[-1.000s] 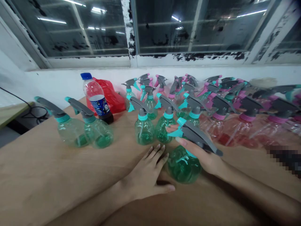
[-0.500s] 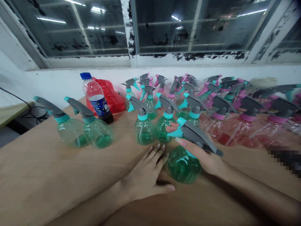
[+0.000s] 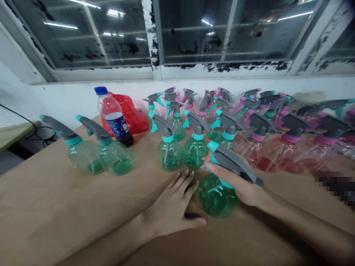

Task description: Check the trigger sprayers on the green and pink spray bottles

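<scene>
My right hand [image 3: 241, 183] is wrapped round the neck of a green spray bottle [image 3: 217, 195] with a grey head and teal trigger; its fingers squeeze the trigger. The bottle stands on the brown table [image 3: 55, 207] close in front of me. My left hand [image 3: 173, 207] lies flat on the table just left of the bottle, fingers stretched out, thumb near the bottle's base, holding nothing.
Many more spray bottles stand behind, green ones [image 3: 169, 153] in the middle and pink ones [image 3: 277, 147] to the right. Two green bottles [image 3: 95, 155] stand apart at left. A cola bottle [image 3: 115, 118] and red bag [image 3: 131, 112] sit by the white wall.
My right fingers have pulled the teal trigger in towards the bottle's neck. The left hand has stayed put.
</scene>
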Motion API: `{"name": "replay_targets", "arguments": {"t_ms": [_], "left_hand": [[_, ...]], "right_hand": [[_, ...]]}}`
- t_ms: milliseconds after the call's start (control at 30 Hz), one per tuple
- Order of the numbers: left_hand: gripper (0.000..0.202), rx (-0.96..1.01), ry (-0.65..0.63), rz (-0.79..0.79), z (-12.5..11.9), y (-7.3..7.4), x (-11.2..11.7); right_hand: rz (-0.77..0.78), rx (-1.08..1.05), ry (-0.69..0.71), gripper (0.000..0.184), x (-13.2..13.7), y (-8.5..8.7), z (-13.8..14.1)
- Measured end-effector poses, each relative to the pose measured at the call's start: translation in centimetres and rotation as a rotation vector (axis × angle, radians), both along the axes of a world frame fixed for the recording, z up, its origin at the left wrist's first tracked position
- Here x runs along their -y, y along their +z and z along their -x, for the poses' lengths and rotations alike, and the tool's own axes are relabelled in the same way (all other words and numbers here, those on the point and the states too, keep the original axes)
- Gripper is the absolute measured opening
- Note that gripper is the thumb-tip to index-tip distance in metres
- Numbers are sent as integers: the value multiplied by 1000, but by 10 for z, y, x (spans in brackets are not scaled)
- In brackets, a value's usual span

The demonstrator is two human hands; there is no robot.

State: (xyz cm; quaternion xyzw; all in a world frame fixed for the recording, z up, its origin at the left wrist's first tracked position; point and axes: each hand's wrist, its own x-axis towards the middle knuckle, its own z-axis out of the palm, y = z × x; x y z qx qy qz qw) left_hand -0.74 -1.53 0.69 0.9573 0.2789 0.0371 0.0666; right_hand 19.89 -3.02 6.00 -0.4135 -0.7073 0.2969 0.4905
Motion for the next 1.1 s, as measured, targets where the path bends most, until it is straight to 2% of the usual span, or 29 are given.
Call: {"name": "replay_targets", "arguments": {"t_ms": [200, 400, 567, 667, 767, 900, 1100], "left_hand": [[99, 41, 2, 7, 1, -1, -2], [99, 105, 72, 60, 0, 6, 1], [94, 297, 105, 85, 1, 14, 6], [85, 455, 83, 59, 3, 23, 9], [81, 550, 100, 31, 11, 32, 12], [75, 550, 172, 6, 30, 37, 23], [71, 534, 293, -32, 66, 34, 44]], "right_hand": [[-2, -51, 40, 14, -1, 1, 2], [-9, -75, 10, 26, 0, -3, 2], [-63, -66, -8, 16, 5, -1, 11], [-113, -42, -1, 7, 10, 5, 25], [-192, -39, 4, 11, 12, 8, 44], [-266, -86, -1, 6, 8, 6, 73], [-323, -97, -32, 6, 2, 6, 114]]}}
